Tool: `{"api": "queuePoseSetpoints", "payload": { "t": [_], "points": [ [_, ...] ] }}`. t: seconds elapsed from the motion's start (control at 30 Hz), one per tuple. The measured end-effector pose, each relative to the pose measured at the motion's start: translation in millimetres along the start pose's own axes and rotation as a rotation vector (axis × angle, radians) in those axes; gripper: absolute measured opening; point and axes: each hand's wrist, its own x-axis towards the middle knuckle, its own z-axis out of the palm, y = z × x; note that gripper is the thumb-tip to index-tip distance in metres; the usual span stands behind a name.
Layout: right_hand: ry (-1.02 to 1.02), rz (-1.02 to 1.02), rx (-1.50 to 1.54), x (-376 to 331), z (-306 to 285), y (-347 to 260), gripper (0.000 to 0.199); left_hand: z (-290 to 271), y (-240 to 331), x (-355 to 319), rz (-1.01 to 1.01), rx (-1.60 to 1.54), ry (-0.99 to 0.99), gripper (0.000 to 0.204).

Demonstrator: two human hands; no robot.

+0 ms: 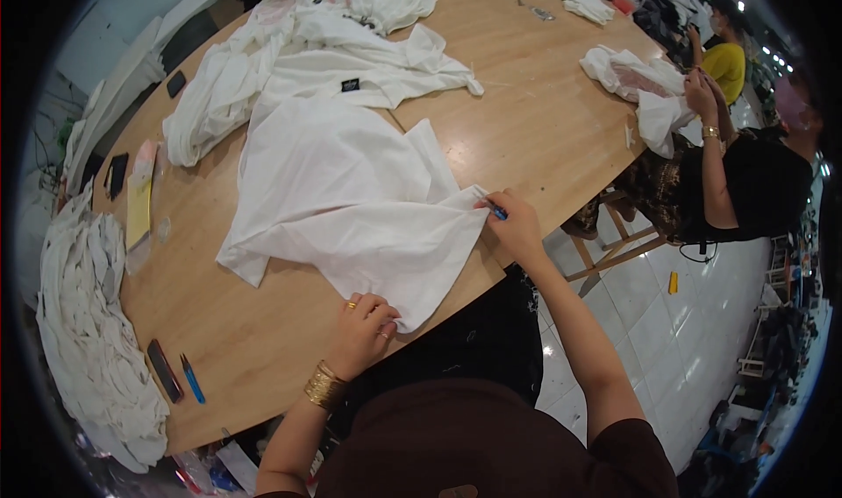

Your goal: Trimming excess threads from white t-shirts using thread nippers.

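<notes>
A white shirt [351, 182] lies spread and wrinkled on the wooden table in front of me. My left hand [364, 327], wearing rings and a wide gold bracelet, pinches its near lower edge. At the right edge of the cloth, my right hand [513, 222] is closed around small blue-handled snips [497, 210]. Their tip points at the fabric, and the fingers also touch the cloth there. Which part of the shirt sits under those fingers is hidden.
More white garments [228, 85] are heaped at the far left, one black label [350, 85] showing. A white cloth pile [88, 322] hangs by the left edge. Blue-handled snips [191, 378] and a phone [164, 371] lie nearby. A co-worker [745, 182] handles white cloth at right.
</notes>
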Motion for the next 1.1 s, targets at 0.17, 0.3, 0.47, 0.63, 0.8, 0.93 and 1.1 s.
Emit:
{"api": "queuePoseSetpoints", "payload": {
  "t": [0.17,0.3,0.47,0.63,0.8,0.93,1.1],
  "points": [
    [0.028,-0.005,-0.024,-3.7,0.5,0.9,0.017,-11.4,3.6,-20.8,-0.018,-0.075,0.095,0.017],
    [0.038,-0.012,-0.039,-9.1,1.6,-0.5,0.02,-4.2,8.6,-31.4,-0.008,-0.102,0.076,0.02],
    [0.039,0.003,-0.018,-15.0,0.3,1.9,0.02,-0.3,11.4,-34.1,0.038,-0.103,0.087,0.022],
    [0.038,-0.024,-0.068,-17.6,-2.5,5.0,0.019,-5.2,16.0,-34.5,0.086,-0.093,0.08,0.022],
    [0.102,-0.102,-0.049,-17.8,-3.9,-2.8,0.02,-17.1,17.3,-31.3,0.012,-0.215,0.147,0.02],
    [0.035,-0.171,0.145,-12.5,-23.2,-34.9,0.017,-52.9,6.1,-33.1,-0.424,-0.773,0.539,0.018],
    [-0.59,0.092,0.496,9.1,-45.9,-94.4,0.021,-144.6,-26.4,-1.7,-0.366,-0.656,1.022,0.025]
  ]
}}
